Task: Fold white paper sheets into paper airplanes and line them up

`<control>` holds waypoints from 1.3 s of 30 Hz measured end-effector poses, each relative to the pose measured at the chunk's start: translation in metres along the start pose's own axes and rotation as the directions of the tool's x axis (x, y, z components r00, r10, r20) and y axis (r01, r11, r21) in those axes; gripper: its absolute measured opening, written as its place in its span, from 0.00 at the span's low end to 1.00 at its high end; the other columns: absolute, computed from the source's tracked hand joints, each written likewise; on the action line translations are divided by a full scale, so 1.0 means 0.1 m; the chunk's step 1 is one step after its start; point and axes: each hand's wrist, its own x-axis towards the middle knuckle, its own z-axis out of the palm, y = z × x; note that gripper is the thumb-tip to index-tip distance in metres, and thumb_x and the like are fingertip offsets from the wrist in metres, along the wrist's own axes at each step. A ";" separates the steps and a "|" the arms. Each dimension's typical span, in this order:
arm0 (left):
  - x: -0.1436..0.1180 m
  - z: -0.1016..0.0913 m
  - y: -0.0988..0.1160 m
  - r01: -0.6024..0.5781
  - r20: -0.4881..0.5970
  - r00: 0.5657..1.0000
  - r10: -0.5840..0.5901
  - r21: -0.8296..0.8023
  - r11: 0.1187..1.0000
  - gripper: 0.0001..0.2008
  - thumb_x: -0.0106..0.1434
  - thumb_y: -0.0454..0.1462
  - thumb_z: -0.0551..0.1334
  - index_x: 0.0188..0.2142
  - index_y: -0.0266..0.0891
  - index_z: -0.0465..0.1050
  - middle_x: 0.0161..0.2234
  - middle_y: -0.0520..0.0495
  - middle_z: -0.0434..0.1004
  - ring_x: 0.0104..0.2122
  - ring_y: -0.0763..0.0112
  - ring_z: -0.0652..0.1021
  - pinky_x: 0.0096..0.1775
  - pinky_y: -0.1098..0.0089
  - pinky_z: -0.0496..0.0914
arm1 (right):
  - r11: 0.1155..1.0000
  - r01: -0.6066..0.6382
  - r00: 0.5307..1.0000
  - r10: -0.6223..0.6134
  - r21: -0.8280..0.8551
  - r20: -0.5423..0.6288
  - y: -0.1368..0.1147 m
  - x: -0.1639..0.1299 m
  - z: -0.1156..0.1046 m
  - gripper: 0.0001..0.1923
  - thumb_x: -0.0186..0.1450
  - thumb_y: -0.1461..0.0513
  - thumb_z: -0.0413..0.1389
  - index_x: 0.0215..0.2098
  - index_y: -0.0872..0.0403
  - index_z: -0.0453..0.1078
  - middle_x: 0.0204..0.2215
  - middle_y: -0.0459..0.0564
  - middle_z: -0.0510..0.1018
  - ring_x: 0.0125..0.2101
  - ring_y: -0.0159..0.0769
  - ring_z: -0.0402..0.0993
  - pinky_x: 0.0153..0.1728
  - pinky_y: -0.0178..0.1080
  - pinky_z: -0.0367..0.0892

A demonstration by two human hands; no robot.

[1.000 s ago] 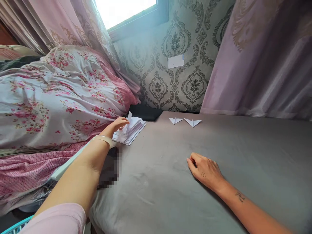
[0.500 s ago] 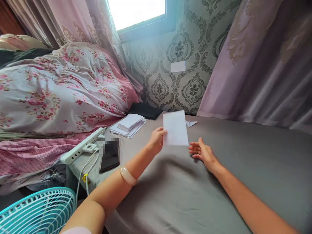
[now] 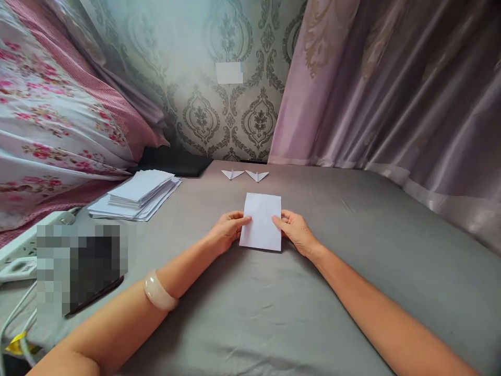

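paper sheet (image 3: 261, 224) pinched at its side edges by both hands (image 3: 226, 231)

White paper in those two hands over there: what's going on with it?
A person holds the white paper by its two sides, the left hand at one edge and the right hand at the other, thumbs on top. It is above a gray-covered surface. Beyond it, two folded paper shapes with wings sit side by side, and a stack of paper lies off to the left.
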 end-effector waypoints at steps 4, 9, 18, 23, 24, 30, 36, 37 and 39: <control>-0.05 -0.05 0.02 -0.065 0.020 0.998 0.066 -0.011 0.998 0.16 0.46 0.40 0.74 0.31 0.36 0.73 0.33 0.47 0.78 0.33 0.70 0.78 0.38 0.71 0.71 | 0.999 0.050 0.996 -0.050 0.001 0.067 0.00 0.01 -0.04 0.19 0.53 0.51 0.65 0.38 0.53 0.73 0.30 0.45 0.79 0.30 0.33 0.74 0.32 0.36 0.68; -0.16 -0.07 0.10 -0.212 0.120 0.973 0.196 0.144 0.966 0.13 0.54 0.43 0.70 0.28 0.37 0.71 0.33 0.47 0.78 0.33 0.69 0.76 0.38 0.69 0.70 | 0.988 0.126 0.986 -0.115 -0.091 0.118 -0.02 0.01 -0.09 0.14 0.57 0.51 0.63 0.31 0.53 0.75 0.29 0.46 0.78 0.30 0.33 0.72 0.34 0.37 0.66; -0.22 -0.15 0.17 -0.671 0.611 0.289 0.737 0.679 -0.299 0.10 0.62 0.28 0.56 0.36 0.42 0.74 0.39 0.45 0.76 0.40 0.64 0.70 0.44 0.63 0.65 | 0.303 0.766 0.573 -0.723 -0.567 0.386 -0.14 -0.04 -0.22 0.07 0.64 0.64 0.55 0.38 0.52 0.75 0.36 0.51 0.73 0.35 0.35 0.70 0.37 0.40 0.66; -0.14 -0.21 0.09 -0.545 0.781 0.372 0.502 0.621 -0.563 0.16 0.60 0.23 0.50 0.39 0.39 0.72 0.40 0.43 0.75 0.42 0.62 0.69 0.43 0.62 0.61 | -0.161 0.692 0.480 -0.627 -0.704 0.614 -0.01 -0.01 -0.27 0.12 0.64 0.71 0.49 0.39 0.55 0.74 0.37 0.55 0.76 0.37 0.39 0.68 0.37 0.42 0.63; -0.12 -0.21 0.07 -0.550 0.788 0.422 0.449 0.616 -0.564 0.16 0.60 0.23 0.51 0.39 0.39 0.72 0.40 0.43 0.75 0.42 0.61 0.69 0.44 0.61 0.61 | -0.197 0.672 0.504 -0.585 -0.714 0.635 0.01 -0.01 -0.27 0.14 0.63 0.72 0.48 0.38 0.56 0.74 0.37 0.55 0.76 0.36 0.39 0.68 0.36 0.41 0.63; -0.12 -0.23 0.01 -0.580 0.678 0.666 0.311 0.733 -0.354 0.15 0.59 0.25 0.53 0.41 0.40 0.73 0.40 0.46 0.76 0.40 0.64 0.72 0.42 0.62 0.60 | -0.044 0.649 0.701 -0.353 -0.759 0.620 0.03 -0.05 -0.25 0.17 0.56 0.73 0.52 0.40 0.55 0.73 0.38 0.52 0.75 0.36 0.37 0.68 0.36 0.38 0.64; -0.13 -0.22 0.01 -0.518 0.536 0.766 0.355 0.842 -0.154 0.11 0.60 0.31 0.56 0.39 0.41 0.75 0.41 0.46 0.76 0.40 0.62 0.72 0.40 0.62 0.61 | 0.130 0.600 0.770 -0.358 -0.789 0.527 0.02 -0.07 -0.23 0.09 0.61 0.66 0.55 0.39 0.53 0.73 0.39 0.51 0.74 0.39 0.38 0.69 0.39 0.39 0.65; -0.12 -0.22 0.01 -0.500 0.500 0.783 0.371 0.860 -0.105 0.09 0.62 0.33 0.57 0.37 0.42 0.76 0.40 0.46 0.76 0.40 0.62 0.71 0.41 0.62 0.62 | 0.171 0.583 0.786 -0.366 -0.794 0.498 0.02 -0.07 -0.23 0.07 0.62 0.65 0.54 0.38 0.52 0.74 0.39 0.51 0.74 0.39 0.38 0.69 0.38 0.39 0.65; -0.10 -0.20 0.01 -0.465 0.425 0.810 0.404 0.885 0.000 0.09 0.64 0.39 0.57 0.33 0.41 0.76 0.39 0.45 0.76 0.39 0.62 0.71 0.42 0.61 0.64 | 0.271 0.533 0.826 -0.372 -0.801 0.423 0.01 -0.06 -0.21 0.08 0.65 0.62 0.53 0.37 0.51 0.74 0.38 0.50 0.74 0.38 0.36 0.70 0.37 0.38 0.65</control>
